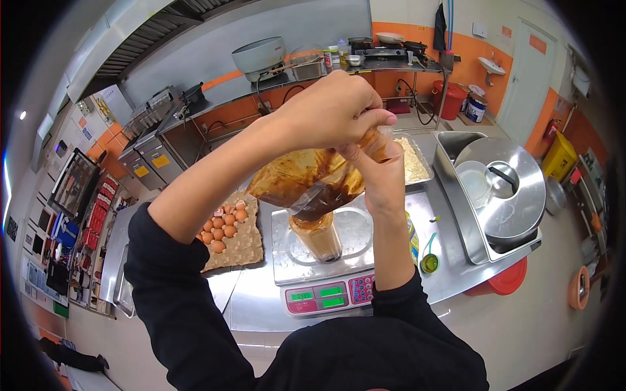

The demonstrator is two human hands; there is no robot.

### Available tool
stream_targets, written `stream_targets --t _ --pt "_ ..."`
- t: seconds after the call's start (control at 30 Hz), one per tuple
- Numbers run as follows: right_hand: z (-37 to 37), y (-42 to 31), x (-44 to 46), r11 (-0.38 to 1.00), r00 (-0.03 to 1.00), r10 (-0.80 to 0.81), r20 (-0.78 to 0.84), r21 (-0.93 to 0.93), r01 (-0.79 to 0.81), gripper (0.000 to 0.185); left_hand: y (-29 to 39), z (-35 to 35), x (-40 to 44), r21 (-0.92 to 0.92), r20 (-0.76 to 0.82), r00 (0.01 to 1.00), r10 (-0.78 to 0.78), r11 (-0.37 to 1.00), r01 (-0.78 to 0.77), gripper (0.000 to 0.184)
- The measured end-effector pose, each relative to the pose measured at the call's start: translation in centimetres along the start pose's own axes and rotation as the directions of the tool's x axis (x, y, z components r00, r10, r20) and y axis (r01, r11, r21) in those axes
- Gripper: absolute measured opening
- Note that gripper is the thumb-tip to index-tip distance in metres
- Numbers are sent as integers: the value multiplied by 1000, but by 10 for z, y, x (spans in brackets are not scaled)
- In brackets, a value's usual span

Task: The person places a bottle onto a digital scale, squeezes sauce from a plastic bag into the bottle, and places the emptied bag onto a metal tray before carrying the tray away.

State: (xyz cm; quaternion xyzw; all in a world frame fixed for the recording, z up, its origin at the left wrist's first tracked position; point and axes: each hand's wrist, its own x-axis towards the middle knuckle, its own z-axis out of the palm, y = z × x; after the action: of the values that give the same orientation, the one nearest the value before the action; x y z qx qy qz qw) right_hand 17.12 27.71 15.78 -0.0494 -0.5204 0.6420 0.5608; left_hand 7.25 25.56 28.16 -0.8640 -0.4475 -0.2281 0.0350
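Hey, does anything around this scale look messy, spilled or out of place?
Mostly mess: brown streaks coat the plastic bag raised over the cup, and brown smudges show near the cup's rim, untidy against its paler sides. No obvious spill shows on the scale, though part is hidden.

The left hand (342, 107) grips the gathered top of a clear bag (303, 174) coated inside with dark brown paste; the right hand (380, 166) grips it just below. The bag's lower end hangs at the mouth of a transparent cup (321, 244). The cup stands on the platform of a digital scale (317, 302), display lit green. On the tabletop (255, 313), left of the scale: a carton (240, 245) carrying brown eggs (219, 234).
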Motion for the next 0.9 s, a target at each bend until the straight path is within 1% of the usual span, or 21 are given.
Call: stream_targets --t 0.07,0.13,0.17,0.27,0.3,0.4,0.43,0.5,0.53,0.57,0.67,0.7,0.8,0.9 --pt "8 13 -12 999 997 -24 -72 -30 22 40 1 -2 0 52 -26 999 21 998 -20 41" --pt "7 48 -30 1000 996 3 -88 -3 -4 41 3 -11 5 109 -78 997 24 994 -15 41" --pt "5 59 -34 1000 995 22 -94 13 -21 42 -5 -5 5 157 -62 989 134 980 -123 41" --pt "-2 58 -39 989 988 148 -42 22 -147 45 -10 3 3 81 30 999 -33 996 31 42" --pt "-6 50 -38 990 991 131 -8 -50 -131 45 -3 -7 3 121 64 996 -57 991 48 41" --pt "-14 37 -25 989 997 -7 -74 148 18 45 -12 -8 -2 117 29 996 86 989 -89 39" --pt "-18 35 -17 973 992 -75 -99 209 94 40 -12 -8 -1 120 55 995 83 989 -89 37" --pt "-12 27 -10 980 990 -71 -120 178 91 32 -9 -10 1 125 105 992 75 988 -88 34" --pt "-10 25 -10 983 989 -68 -128 163 89 28 -8 -10 1 111 94 994 62 991 -72 33" --pt "-20 38 -15 999 994 29 -102 22 -27 20 -7 -11 0 99 80 996 48 993 -56 33" --pt "-14 64 -36 996 995 49 -83 73 -43 19 -15 -9 -1 59 67 997 49 997 -52 32" --pt "-15 67 -42 998 998 47 -45 48 -45 21 -17 -7 -2 40 71 996 52 998 -55 33" --pt "-18 76 -45 999 999 42 -6 -35 -42 20 -19 -9 -4 74 100 995 16 997 -23 34" --pt "-19 70 -42 998 998 51 -25 30 -51 18 -13 -18 -7 92 62 998 16 996 -22 36"
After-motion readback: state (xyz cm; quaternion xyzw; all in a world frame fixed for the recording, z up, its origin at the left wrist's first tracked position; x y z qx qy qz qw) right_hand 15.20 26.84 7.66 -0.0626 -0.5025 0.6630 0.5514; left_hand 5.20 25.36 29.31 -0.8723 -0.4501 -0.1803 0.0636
